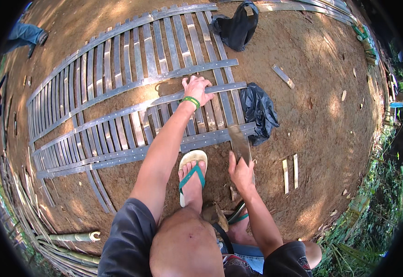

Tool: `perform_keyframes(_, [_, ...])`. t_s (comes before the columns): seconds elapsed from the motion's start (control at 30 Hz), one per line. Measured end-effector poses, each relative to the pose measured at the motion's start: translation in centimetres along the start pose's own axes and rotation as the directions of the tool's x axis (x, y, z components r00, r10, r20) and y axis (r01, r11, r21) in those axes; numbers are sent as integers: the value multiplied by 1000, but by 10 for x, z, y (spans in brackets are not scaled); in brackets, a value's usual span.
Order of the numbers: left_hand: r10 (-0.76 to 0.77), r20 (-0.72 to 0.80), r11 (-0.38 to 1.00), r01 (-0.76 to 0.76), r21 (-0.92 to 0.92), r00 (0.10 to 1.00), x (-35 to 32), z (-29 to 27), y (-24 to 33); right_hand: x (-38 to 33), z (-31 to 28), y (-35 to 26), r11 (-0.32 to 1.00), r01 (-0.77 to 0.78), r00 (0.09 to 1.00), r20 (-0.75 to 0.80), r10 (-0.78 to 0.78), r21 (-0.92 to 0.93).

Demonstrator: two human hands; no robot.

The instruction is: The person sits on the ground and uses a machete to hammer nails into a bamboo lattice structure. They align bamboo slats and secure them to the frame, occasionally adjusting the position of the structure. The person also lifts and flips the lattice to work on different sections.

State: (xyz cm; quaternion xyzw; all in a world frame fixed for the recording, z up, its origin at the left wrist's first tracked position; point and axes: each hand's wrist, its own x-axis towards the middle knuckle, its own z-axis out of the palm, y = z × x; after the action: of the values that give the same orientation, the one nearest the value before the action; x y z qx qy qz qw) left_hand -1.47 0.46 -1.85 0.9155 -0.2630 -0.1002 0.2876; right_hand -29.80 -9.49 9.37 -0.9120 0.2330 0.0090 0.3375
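Observation:
A large panel of split bamboo slats (137, 53) lies on the ground, with long rails crossing it in studded rows. My left hand (196, 90), a green-yellow band at its wrist, is closed over the bamboo rail (229, 87) near the panel's right end, its fingers bent over the far edge. In my right hand (242, 176) is a broad, flat, brown-grey machete-like blade (240, 142), reaching up to the nearest rail; its edges are blurred. Between my arms, my sandalled foot (193, 180) rests just short of the panel.
Two black plastic bags (236, 27) (258, 111) sit at the panel's right end. Short bamboo offcuts (286, 176) lie on the dirt at right. Bamboo poles (68, 237) are piled at lower left. A person's jeans-clad leg (26, 33) shows at upper left; plants edge the right side.

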Motion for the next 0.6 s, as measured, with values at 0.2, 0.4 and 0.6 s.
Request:
perform_keyframes(0.2, [0, 32, 1000, 1, -29, 999, -7, -4, -2, 4, -3, -10, 997, 28, 1000, -7, -27, 65])
perform_keyframes(0.4, [20, 60, 999, -17, -50, 998, 0, -2, -4, 10, 3, 3, 996, -74, 996, 48, 76, -41])
perform_keyframes(0.6, [50, 62, 997, -46, -65, 997, 2, -1, 0, 4, -4, 23, 989, -101, 981, 152, 117, -112])
